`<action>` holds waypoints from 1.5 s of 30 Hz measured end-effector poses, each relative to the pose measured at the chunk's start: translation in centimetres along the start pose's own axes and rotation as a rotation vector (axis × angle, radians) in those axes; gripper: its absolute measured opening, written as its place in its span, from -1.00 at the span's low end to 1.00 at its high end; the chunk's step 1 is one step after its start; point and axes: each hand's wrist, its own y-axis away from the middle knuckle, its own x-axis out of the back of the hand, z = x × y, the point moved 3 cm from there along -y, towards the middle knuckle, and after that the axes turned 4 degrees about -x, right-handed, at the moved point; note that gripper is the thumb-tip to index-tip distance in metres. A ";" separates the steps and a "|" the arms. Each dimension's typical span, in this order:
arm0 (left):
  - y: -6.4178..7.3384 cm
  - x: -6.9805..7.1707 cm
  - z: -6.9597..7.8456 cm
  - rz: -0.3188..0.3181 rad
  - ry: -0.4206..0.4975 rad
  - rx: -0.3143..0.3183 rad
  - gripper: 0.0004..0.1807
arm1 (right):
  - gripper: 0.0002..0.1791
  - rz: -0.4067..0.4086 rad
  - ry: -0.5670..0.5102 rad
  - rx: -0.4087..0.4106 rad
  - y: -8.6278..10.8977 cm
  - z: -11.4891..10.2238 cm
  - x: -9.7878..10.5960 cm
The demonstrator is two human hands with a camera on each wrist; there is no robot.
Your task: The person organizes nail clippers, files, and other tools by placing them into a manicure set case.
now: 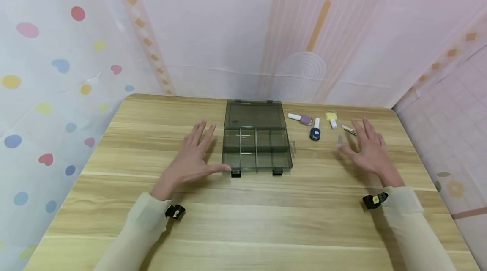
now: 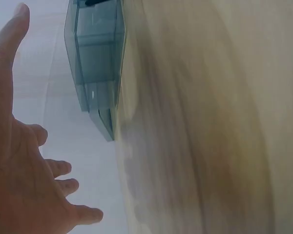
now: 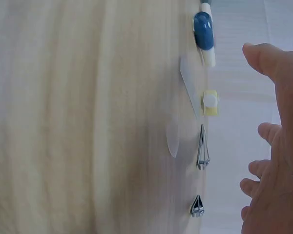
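Observation:
A dark see-through compartment box [image 1: 256,168] stands on the table with its lid [image 1: 255,114] tipped back. My left hand [image 1: 192,157] is spread beside the box's left side, its thumb tip overlapping the near left corner in the head view; it holds nothing. At the right, my right hand [image 1: 369,150] hovers with fingers apart, also holding nothing. Near it lie a nail clipper [image 1: 348,130] and a flat grey pointed piece [image 1: 340,139]. In the right wrist view a second nail clipper [image 3: 197,207] shows below the first; in the head view the hand hides it.
Between box and right hand lie a purple nail polish bottle [image 1: 306,120], a navy one [image 1: 315,134] and a small yellow bottle [image 1: 331,116], all white-capped. A patterned cloth [image 1: 213,42] hangs behind the wooden table [image 1: 243,224]. A hanging tab [image 1: 293,147] juts from the box's right side.

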 end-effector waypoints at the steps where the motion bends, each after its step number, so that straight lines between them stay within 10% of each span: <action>1: 0.0 -0.2 0.1 -0.005 0.007 -0.004 0.42 | 0.07 -0.002 -0.002 -0.004 -0.1 0.1 0.1; 25: -1.7 -1.8 1.8 -0.112 0.005 -0.064 0.42 | -0.10 -0.001 -0.091 -0.127 -0.9 3.6 1.0; 45: -1.8 -1.5 2.3 -0.127 -0.017 -0.049 0.41 | -0.65 0.202 -0.046 -0.349 -0.3 4.9 1.4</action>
